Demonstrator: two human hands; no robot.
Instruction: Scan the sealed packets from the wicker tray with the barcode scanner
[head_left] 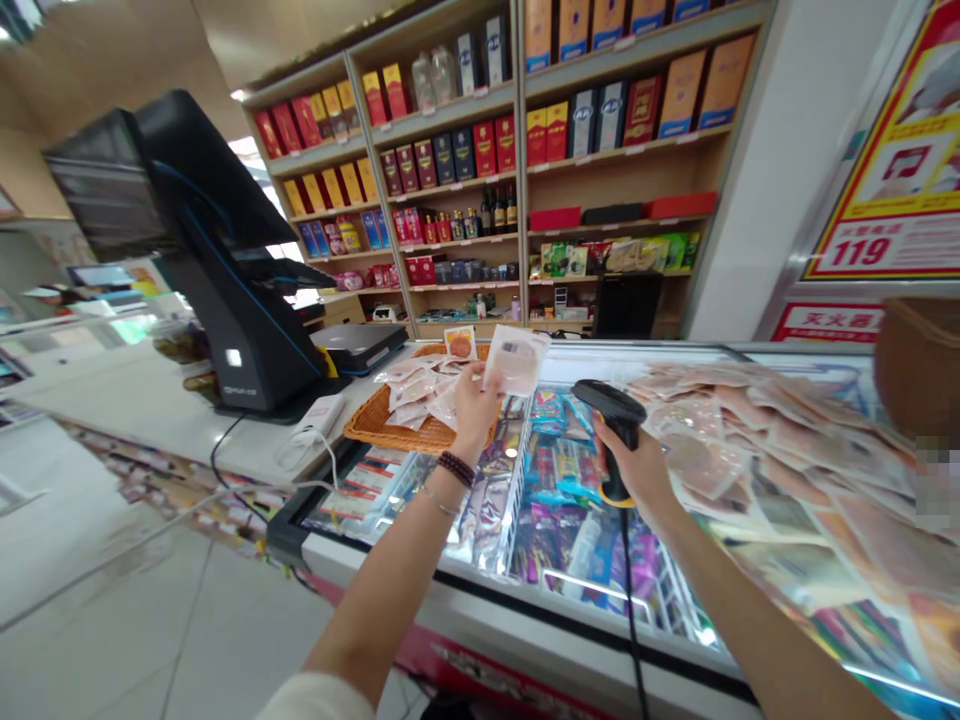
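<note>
white left sleeve (316, 697), dark beaded bracelet (457, 468), thin bangle (441, 503)

The packet (520, 358) is pale, flat and squarish, with a faint round shape showing through and a small greyish patch at its middle. Pinched at its eight o'clock corner by the left hand (477, 400), it is raised and slightly tilted. The black scanner (611, 402), apart from it at four o'clock, is gripped by its handle in the right hand (636, 468), head toward ten, cord hanging toward six.
</note>
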